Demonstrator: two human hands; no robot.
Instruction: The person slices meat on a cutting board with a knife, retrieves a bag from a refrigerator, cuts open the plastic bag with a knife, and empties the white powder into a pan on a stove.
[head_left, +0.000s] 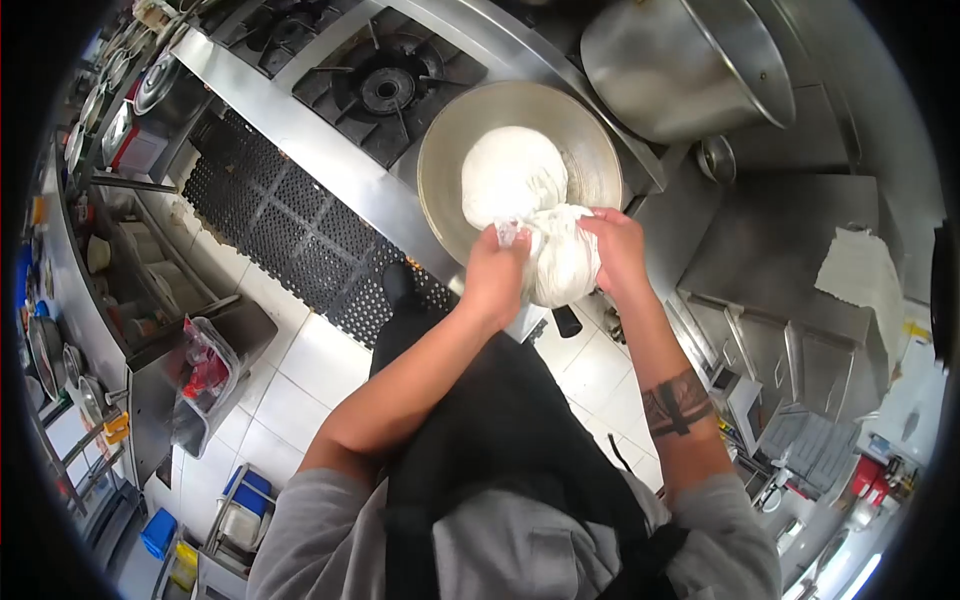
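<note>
A wide metal pan sits on the stove, holding a large, round white mass that looks like dough or a filled bag. Over the pan's near rim hangs a clear plastic bag bulging with something white. My left hand pinches the left side of the bag's gathered top. On the right side, the fingers of my right hand grip the plastic. The bag's top bunches between both hands and touches the white mass. A black handle shows just below the bag.
A gas burner lies left of the pan, and a big steel pot stands to the right. Below the stove edge is a black rubber mat. A steel counter with a cloth is at the right.
</note>
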